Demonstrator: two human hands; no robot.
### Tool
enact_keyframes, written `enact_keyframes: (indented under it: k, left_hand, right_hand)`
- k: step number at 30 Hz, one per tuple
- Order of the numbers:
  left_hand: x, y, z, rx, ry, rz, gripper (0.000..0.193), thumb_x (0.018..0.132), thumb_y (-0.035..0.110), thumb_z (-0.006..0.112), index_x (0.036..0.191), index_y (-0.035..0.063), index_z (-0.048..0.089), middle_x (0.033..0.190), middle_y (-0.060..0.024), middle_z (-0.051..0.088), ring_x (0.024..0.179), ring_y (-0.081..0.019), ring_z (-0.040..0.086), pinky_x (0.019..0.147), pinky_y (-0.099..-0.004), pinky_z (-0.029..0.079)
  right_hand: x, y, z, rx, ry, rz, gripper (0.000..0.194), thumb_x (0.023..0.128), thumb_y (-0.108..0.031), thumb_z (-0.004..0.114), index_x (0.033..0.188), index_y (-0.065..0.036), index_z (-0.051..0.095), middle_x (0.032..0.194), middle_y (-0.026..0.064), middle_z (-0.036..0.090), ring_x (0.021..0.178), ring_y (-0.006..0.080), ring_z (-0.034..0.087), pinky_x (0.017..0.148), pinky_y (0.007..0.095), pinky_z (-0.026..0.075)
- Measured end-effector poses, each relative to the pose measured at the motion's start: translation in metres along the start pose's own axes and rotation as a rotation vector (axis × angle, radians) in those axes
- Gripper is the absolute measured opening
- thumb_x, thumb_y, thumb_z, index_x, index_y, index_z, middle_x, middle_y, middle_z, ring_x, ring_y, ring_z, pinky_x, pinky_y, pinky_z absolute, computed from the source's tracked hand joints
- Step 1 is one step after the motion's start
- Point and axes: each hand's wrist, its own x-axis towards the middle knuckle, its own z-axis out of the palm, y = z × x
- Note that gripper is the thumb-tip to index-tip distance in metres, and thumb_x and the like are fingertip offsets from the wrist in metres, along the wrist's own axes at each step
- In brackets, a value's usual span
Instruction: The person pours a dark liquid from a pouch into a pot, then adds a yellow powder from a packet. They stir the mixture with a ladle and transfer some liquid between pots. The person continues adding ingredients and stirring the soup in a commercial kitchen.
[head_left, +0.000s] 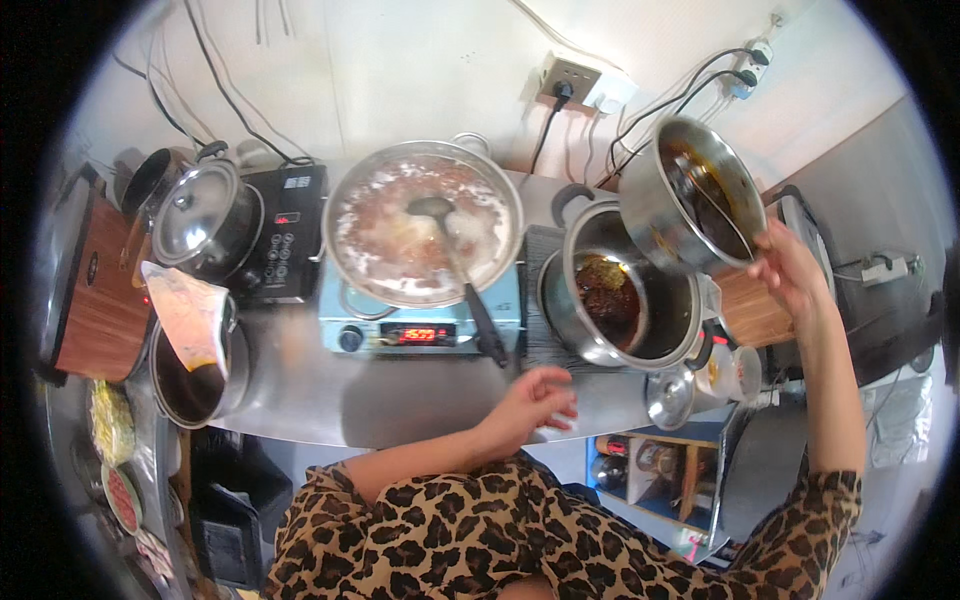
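Note:
My right hand (787, 262) grips the rim of a steel pot (652, 210), tilted above and right of a larger pot. Dark brown sauce and a thin metal handle show inside it. The larger steel pot (679, 315) holds dark sauce and a greenish-brown clump, and stands on a dark surface. My left hand (532, 405), fingers apart and holding nothing, hovers over the front of the steel counter. Before it, a wide steel pan (330, 232) of foamy, pale reddish liquid stands on a light blue cooker (457, 341). A ladle (480, 319) with a black handle rests in that pan.
At the left are a lidded pot (199, 210), a black induction cooker (285, 232) and a dark-filled pot (169, 375) with a stained packet (187, 315) in it. Cords hang by the wall socket (570, 79). Small containers (742, 371) and a steel lid (670, 397) sit at the right.

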Motion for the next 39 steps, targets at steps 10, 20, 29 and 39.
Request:
enact_keyframes:
  k: [10, 20, 29, 39]
  left_hand:
    - [0.107, 0.001, 0.051, 0.087, 0.478, 0.502, 0.027, 0.084, 0.003, 0.060, 0.103, 0.0052, 0.041, 0.089, -0.0081, 0.056, 0.071, -0.0190, 0.062, 0.054, -0.0319, 0.056]
    - [0.049, -0.001, 0.070, 0.036, 0.459, 0.406, 0.030, 0.085, 0.004, 0.058, 0.110, 0.0071, 0.042, 0.093, -0.0066, 0.057, 0.073, -0.0159, 0.063, 0.054, -0.0282, 0.057]
    - [0.025, 0.006, 0.083, 0.020, 0.576, 0.355, 0.044, 0.083, -0.003, 0.056, 0.122, 0.0048, 0.039, 0.104, -0.0081, 0.056, 0.084, -0.0180, 0.063, 0.060, -0.0297, 0.060]
    - [0.014, 0.002, 0.078, 0.028, 0.542, 0.283, 0.045, 0.085, -0.001, 0.057, 0.125, 0.0041, 0.036, 0.109, -0.0104, 0.055, 0.088, -0.0196, 0.063, 0.065, -0.0315, 0.060]
  right_hand:
    - [0.221, 0.012, -0.019, 0.039, -0.248, -0.010, 0.015, 0.082, -0.007, 0.049, 0.096, -0.002, 0.047, 0.091, 0.0187, 0.062, 0.050, 0.0177, 0.062, 0.029, 0.0156, 0.037]
    - [0.283, 0.051, 0.007, 0.139, -0.446, 0.001, 0.020, 0.082, -0.002, 0.049, 0.101, 0.003, 0.049, 0.086, 0.0147, 0.059, 0.063, 0.0247, 0.065, 0.035, 0.0218, 0.039]
    - [0.299, 0.106, 0.047, 0.084, -0.348, 0.130, 0.011, 0.083, 0.001, 0.048, 0.094, 0.002, 0.045, 0.077, 0.0172, 0.058, 0.057, 0.0306, 0.065, 0.035, 0.0241, 0.047]
    - [0.356, 0.202, 0.083, 0.122, -0.316, 0.143, 0.011, 0.082, 0.000, 0.048, 0.093, -0.001, 0.045, 0.075, 0.0160, 0.057, 0.054, 0.0300, 0.064, 0.035, 0.0268, 0.044]
